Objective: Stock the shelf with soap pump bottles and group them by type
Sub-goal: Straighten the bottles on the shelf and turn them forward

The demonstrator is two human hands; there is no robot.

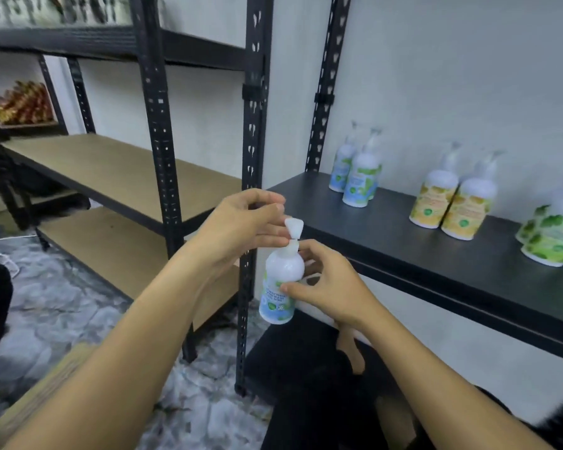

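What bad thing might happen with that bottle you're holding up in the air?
It might slip. The right hand grips the blue-label bottle only at its side, over the floor, while the left hand pinches the pump head.

Squeezing or twisting the pump could squirt soap.

Putting it down near the blue-label pair, it might knock them, since they stand close together on the black shelf.
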